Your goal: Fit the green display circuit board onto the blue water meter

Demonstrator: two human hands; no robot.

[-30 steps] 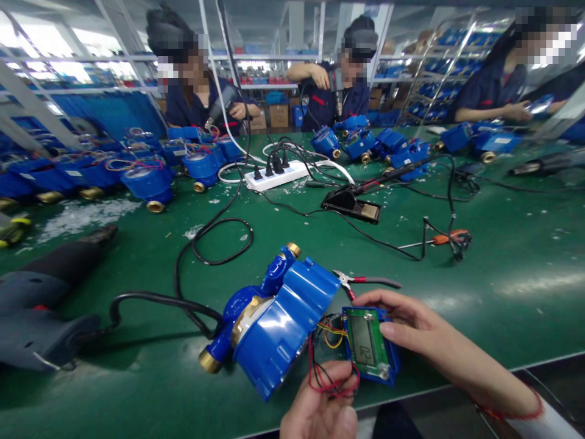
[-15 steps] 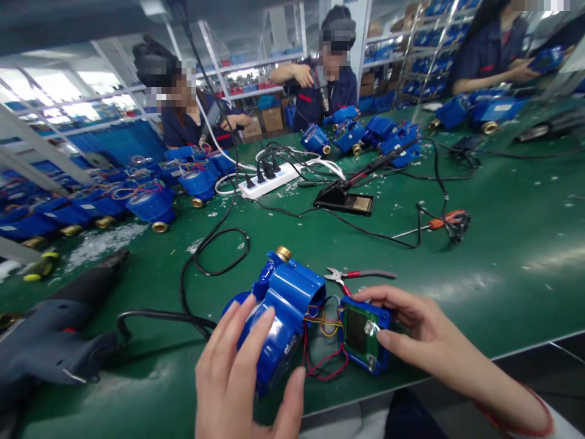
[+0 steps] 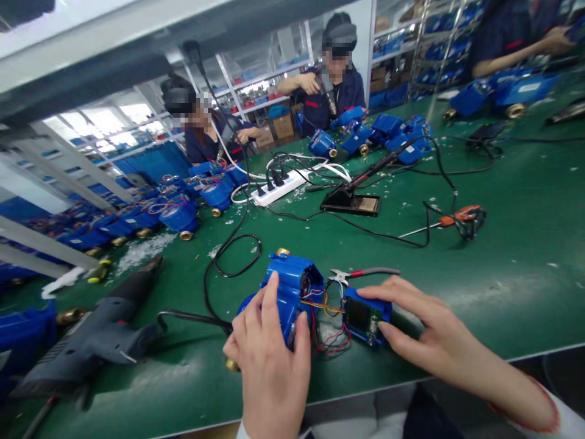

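Head cam view: the person's left hand [image 3: 269, 360] is wrapping over the blue water meter [image 3: 286, 292] near the front edge of the green tabletop [image 3: 503, 286], fingers spread across the housing and thumb pressing its right side, so that grip is grasping the meter body. The right hand [image 3: 420, 332] is pinching the small blue display module [image 3: 365, 317] just beside the meter, index finger along the top and thumb on the right end. Red, yellow and black wires [image 3: 326, 323] are running between the meter's open side and the module. A brass fitting is poking out at the meter's far end.

Just behind the module, red-handled side cutters [image 3: 361, 274] are lying flat. Off to the left a grey heat gun [image 3: 98, 338] is resting on its side, its black cord looping toward the meter. Further back, a white power strip [image 3: 278, 186] and a soldering iron stand [image 3: 350, 201] are sitting mid-table, an orange-handled tool [image 3: 459, 216] to the right, and co-workers are working among rows of blue meters.
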